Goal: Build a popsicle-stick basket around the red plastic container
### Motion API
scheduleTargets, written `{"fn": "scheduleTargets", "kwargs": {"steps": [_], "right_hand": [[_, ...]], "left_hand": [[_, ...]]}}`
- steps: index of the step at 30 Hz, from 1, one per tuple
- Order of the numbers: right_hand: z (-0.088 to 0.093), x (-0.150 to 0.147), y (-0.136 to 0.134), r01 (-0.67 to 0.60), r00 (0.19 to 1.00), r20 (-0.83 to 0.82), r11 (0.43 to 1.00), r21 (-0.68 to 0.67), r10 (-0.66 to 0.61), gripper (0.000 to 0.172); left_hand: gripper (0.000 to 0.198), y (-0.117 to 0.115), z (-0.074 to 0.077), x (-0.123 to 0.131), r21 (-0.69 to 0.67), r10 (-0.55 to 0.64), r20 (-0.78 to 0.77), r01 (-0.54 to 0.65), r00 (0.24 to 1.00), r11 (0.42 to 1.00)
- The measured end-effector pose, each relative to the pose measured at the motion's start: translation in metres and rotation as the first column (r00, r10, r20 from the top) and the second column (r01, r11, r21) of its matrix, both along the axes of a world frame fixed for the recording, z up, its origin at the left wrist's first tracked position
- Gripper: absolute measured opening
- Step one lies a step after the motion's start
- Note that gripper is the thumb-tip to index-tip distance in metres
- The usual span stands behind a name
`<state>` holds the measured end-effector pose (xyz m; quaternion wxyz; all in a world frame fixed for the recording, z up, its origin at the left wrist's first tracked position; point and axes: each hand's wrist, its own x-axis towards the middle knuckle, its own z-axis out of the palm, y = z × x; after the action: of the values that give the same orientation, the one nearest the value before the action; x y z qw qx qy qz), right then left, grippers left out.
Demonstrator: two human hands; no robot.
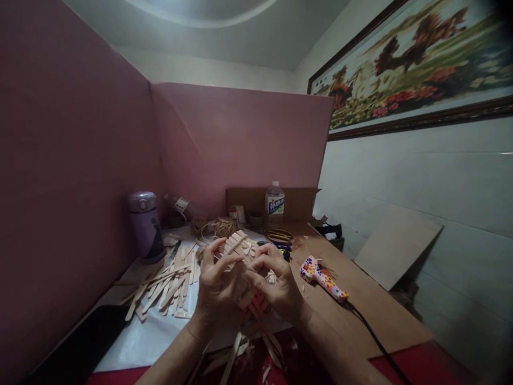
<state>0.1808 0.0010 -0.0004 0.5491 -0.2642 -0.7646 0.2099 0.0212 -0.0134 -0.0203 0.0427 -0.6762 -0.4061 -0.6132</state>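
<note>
Left hand (pixel 216 278) and right hand (pixel 279 279) clasping one stick piece (pixel 237 243)

One worktop (pixel 368 321) is extending beyond the right hand, leaving room before its outer edge. One purple tumbler (pixel 146 230) is standing left of the left hand; one bottle (pixel 274 206) is standing beyond both. One glue gun (pixel 323 279) is lying right of the right hand. The stick piece is sitting between both hands, each pinching it. Loose sticks (pixel 164 289), too overlapped for counting, are lying left of the left hand.

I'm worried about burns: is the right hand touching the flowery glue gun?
Apart. The head view shows a strip of brown tabletop between the right hand and the flowery glue gun.
</note>
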Motion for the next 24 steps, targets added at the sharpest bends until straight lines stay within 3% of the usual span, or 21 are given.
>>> {"fn": "scheduleTargets", "kwargs": {"steps": [5, 11, 24], "right_hand": [[-0.0028, -0.0006, 0.0016, -0.013, 1.000, -0.003, 0.998, 0.061, 0.013, 0.011], [-0.0016, -0.0019, 0.0017, -0.005, 0.998, -0.065, 1.000, 0.006, 0.005, 0.018], [-0.0018, -0.0026, -0.0016, -0.022, 0.996, -0.086, 0.997, 0.069, 0.027, 0.013]], "left_hand": [[0.010, 0.0011, 0.0000, 0.0009, 0.011, 0.012, 0.013, -0.012, 1.000, 1.000], [0.006, 0.0001, -0.0011, 0.0039, 0.034, 0.016, 0.077, -0.019, 0.997, 0.999], [0.011, -0.0029, -0.0013, 0.0049, 0.038, 0.006, 0.028, -0.007, 1.000, 0.999]]}}
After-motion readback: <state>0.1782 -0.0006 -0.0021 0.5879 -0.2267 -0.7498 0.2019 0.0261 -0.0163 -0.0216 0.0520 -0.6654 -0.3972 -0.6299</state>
